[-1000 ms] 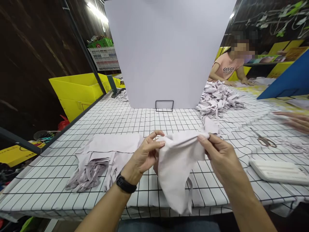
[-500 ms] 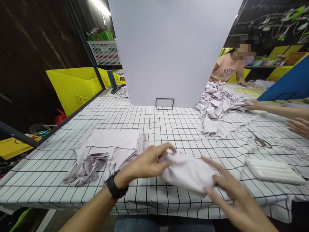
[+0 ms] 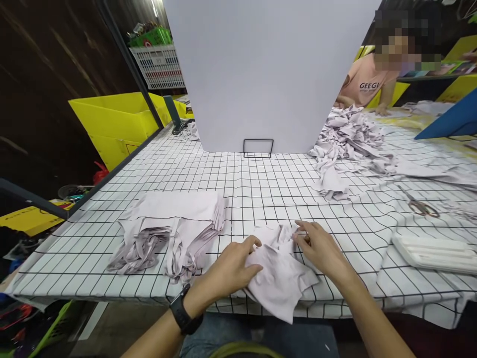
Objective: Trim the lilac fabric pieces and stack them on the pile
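Observation:
A crumpled pale lilac fabric piece (image 3: pixel 278 271) lies at the near edge of the grid-patterned table (image 3: pixel 261 196). My left hand (image 3: pixel 233 266), with a black watch on the wrist, presses on its left side, fingers curled onto the cloth. Resting on its upper right part is my right hand (image 3: pixel 320 248), fingertips pinching a fold. To the left sits a flat stack of the same fabric pieces (image 3: pixel 171 228) with straps hanging toward me.
A white board (image 3: pixel 268 74) stands on a wire holder at mid-table. A loose heap of fabric pieces (image 3: pixel 350 144) lies at the right, with scissors (image 3: pixel 419 205) and a white tray (image 3: pixel 434 253) nearer. A yellow bin (image 3: pixel 112 124) stands left. A person in a pink shirt (image 3: pixel 367 82) sits beyond.
The fabric piece came down from held up in both hands onto the table's near edge. Both my hands now work it flat. Another person's hands at the right edge have withdrawn.

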Demonstrator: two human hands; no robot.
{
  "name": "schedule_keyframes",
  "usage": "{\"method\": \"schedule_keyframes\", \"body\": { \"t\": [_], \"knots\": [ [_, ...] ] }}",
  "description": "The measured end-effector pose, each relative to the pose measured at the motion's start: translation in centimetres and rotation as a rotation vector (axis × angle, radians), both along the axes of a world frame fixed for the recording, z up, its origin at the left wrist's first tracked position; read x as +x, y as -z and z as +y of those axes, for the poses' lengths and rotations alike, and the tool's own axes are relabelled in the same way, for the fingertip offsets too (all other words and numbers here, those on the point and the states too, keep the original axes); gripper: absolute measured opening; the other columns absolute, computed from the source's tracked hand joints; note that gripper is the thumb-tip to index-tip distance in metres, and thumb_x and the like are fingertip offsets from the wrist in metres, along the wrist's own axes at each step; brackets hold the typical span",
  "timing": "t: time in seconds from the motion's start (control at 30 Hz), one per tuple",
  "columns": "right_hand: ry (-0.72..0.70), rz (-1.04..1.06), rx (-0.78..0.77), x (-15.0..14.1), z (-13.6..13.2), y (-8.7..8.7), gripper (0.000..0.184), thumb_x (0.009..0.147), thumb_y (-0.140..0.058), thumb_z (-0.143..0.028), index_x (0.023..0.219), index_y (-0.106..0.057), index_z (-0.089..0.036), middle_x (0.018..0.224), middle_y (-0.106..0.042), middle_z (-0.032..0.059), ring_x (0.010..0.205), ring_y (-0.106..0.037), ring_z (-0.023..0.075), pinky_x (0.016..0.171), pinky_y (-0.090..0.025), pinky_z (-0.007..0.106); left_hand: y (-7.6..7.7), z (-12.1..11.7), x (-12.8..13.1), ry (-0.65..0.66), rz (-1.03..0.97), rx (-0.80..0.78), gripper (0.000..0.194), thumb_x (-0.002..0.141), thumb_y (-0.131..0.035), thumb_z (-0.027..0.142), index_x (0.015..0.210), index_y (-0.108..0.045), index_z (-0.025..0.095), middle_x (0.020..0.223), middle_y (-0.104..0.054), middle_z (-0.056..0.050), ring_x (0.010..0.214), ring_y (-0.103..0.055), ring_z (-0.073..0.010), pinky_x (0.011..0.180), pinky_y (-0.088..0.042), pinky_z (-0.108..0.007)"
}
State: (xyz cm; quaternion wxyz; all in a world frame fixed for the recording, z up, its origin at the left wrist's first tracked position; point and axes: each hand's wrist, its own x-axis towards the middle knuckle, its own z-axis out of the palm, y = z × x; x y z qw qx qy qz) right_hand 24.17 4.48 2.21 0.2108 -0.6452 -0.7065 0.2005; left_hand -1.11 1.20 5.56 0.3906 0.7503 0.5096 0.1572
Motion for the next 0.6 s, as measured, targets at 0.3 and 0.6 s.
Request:
{"method": "schedule_keyframes", "body": {
  "t": [0.3,0.6],
  "knots": [
    [-0.085,-0.063,0.026,0.7,0.2,1.0,0.018,0.096,-0.043,-0.036,0.097,-0.056,-0.024,0.107,-0.062,0.0087,0.069,-0.066,0.0204,0.058,-0.050,0.035,-0.6,-1.2,0.7,0.272,-0.095,0.210,0.043,0.089,-0.046,0.001,0.122,-0.060,0.023,0.092,-0.074,-0.001,0.083,-0.065,-0.0176,0.089,-0.043,-0.034],
    [-0.184,-0.063,0.077,0.7,2.0,1.4,0.032,0.094,-0.043,-0.028,0.122,-0.058,-0.024,0.119,-0.056,0.0122,0.059,-0.061,0.0173,0.058,-0.053,0.038,-0.9,-3.0,0.9,0.310,-0.054,0.226,0.036,0.087,-0.048,0.002,0.115,-0.064,0.020,0.092,-0.070,-0.002,0.086,-0.063,-0.0164,0.101,-0.039,-0.036]
  ]
}}
